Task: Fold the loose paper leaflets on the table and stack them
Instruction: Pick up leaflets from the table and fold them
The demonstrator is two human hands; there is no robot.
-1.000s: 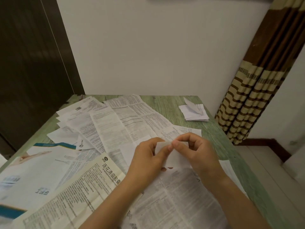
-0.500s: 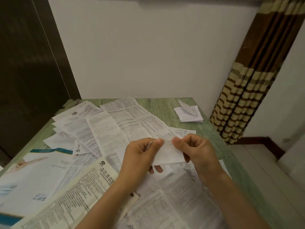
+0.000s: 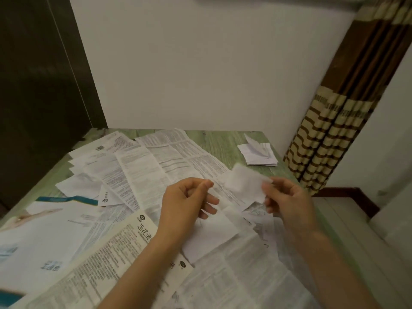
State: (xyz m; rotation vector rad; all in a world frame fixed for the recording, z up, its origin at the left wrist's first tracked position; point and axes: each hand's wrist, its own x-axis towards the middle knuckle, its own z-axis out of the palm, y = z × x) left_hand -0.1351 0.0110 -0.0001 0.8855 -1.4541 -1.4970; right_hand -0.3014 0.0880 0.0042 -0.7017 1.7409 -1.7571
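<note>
My right hand (image 3: 287, 195) pinches a small folded white leaflet (image 3: 244, 181) by its right edge and holds it above the table, blurred by motion. My left hand (image 3: 187, 199) hovers just left of it with thumb and forefinger loosely curled and nothing in them. Several unfolded printed leaflets (image 3: 156, 166) lie overlapping across the green wooden table (image 3: 225, 141). A stack of folded leaflets (image 3: 258, 152) rests at the far right corner of the table.
A large leaflet with bold black characters (image 3: 107, 259) and a glossy sheet with a teal band (image 3: 66, 199) lie at the near left. A striped brown and cream curtain (image 3: 330, 130) hangs right of the table. A dark door (image 3: 33, 97) stands at the left.
Both hands held the folded leaflet together before. My left hand has let go, and my right hand has carried the leaflet up and to the right.
</note>
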